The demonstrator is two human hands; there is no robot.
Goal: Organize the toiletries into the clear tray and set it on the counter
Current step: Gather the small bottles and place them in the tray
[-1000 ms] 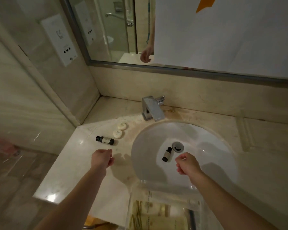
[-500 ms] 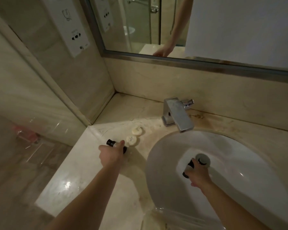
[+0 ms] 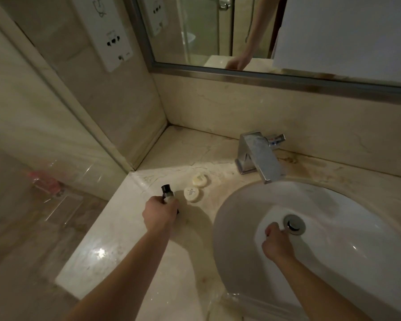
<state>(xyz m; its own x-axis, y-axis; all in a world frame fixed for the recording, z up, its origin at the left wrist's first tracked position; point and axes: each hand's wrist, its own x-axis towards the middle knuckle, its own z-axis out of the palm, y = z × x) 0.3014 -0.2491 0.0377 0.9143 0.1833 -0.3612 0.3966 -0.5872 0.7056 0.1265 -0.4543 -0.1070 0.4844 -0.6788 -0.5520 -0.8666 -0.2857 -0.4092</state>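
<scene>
My left hand [image 3: 160,213] is closed around a small dark-capped bottle [image 3: 166,192] on the marble counter [image 3: 116,242]; the cap and a bit of white label stick out above my fingers. My right hand [image 3: 276,243] is a closed fist in the white sink basin [image 3: 347,228], just left of the drain plug [image 3: 294,224]. The second small bottle is hidden inside that fist. Two round white soaps lie on the counter: one [image 3: 192,193] right beside the held bottle, the other [image 3: 200,179] just behind it. Only a sliver of the clear tray [image 3: 229,297] shows at the bottom edge.
A chrome faucet [image 3: 259,156] stands behind the basin. A mirror [image 3: 241,35] runs along the back wall and a glass partition [image 3: 63,126] closes off the left side. The counter's left edge drops to the floor.
Both hands went forward from in front of me and closed on the bottles. The left one has tilted its bottle up off the counter. The view has shifted closer and lower.
</scene>
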